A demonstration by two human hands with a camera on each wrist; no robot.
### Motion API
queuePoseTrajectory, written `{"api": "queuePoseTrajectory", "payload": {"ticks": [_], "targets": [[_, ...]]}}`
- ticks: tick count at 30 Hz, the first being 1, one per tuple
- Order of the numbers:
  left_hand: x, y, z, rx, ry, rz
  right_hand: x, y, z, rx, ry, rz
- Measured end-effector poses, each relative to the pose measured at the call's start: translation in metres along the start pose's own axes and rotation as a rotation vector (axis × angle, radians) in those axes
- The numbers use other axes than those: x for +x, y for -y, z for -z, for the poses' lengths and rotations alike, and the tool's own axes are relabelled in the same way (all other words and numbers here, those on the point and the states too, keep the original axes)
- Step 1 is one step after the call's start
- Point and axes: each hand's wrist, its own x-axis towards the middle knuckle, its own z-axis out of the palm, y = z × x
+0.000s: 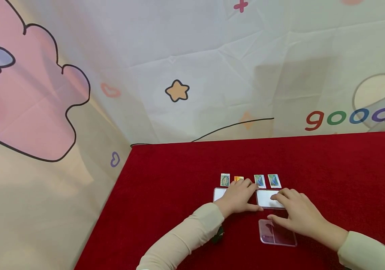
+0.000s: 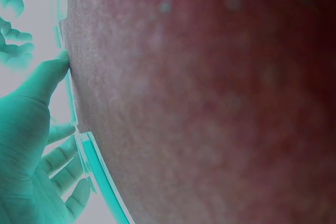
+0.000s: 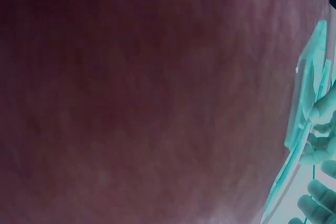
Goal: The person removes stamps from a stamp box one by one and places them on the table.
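Observation:
In the head view my left hand (image 1: 239, 197) reaches across the left white flat case (image 1: 218, 193), hiding much of it. Its fingertips and thumb lie spread at the left corners of the right white flat case (image 1: 264, 198). My right hand (image 1: 301, 215) is over that same case's right part, fingers loosely bent. Its thumb points over the upper edge of a clear plastic case (image 1: 280, 238) nearer to me. Both wrist views show the table mostly edge-on, with the left thumb (image 2: 52, 74) and the right hand's fingers (image 3: 317, 203) at the frame sides.
A row of small stamps stands behind the cases: a greenish one (image 1: 225, 180), an orange one (image 1: 238, 178) partly hidden by my fingers, and two blue ones (image 1: 259, 181). A dark green object (image 1: 218, 235) shows beside my left sleeve. Red cloth (image 1: 172, 180) covers the table; a printed curtain hangs behind.

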Motion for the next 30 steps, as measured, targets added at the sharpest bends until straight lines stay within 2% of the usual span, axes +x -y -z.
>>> {"api": "queuePoseTrajectory", "payload": {"ticks": [9,20,26,30], "targets": [[0.001,0.0,-0.003,0.006,-0.014,-0.005,-0.008,0.003,-0.005,0.033,-0.011,0.046],[0.0,0.001,-0.002,0.002,-0.008,-0.005,-0.018,0.016,-0.003,0.063,0.059,0.059],[-0.001,0.001,0.0,-0.017,-0.005,0.0,-0.022,0.019,-0.004,0.034,0.025,0.109],[-0.001,0.001,0.0,-0.017,0.002,0.002,-0.024,0.02,-0.004,0.0,0.054,0.127]]}}
